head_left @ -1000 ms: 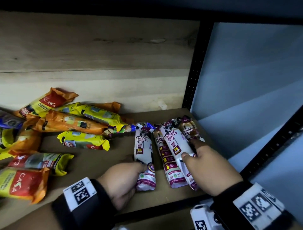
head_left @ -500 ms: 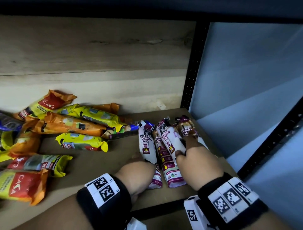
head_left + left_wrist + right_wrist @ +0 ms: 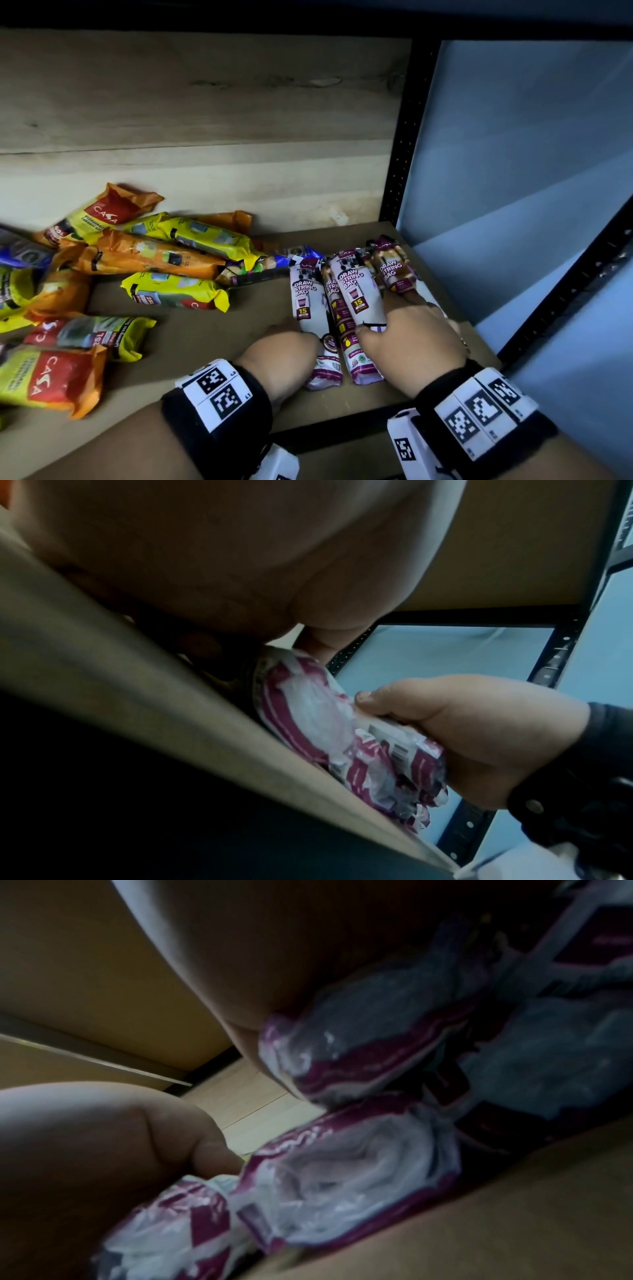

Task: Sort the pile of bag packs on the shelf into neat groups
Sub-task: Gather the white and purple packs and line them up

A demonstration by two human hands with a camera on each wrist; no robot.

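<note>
Black wristbands (image 3: 219, 407), white square-coded marker tags (image 3: 479, 409), bare forearms

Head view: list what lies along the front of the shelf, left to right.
Orange-and-yellow CASA pack → left hand → leftmost white draw string bag pack → right hand → black shelf post.

You see a pale wooden back panel (image 3: 205, 113) behind, a black perforated metal upright (image 3: 404, 137) at the corner, and a light blue wall (image 3: 531, 154) to its right.
</note>
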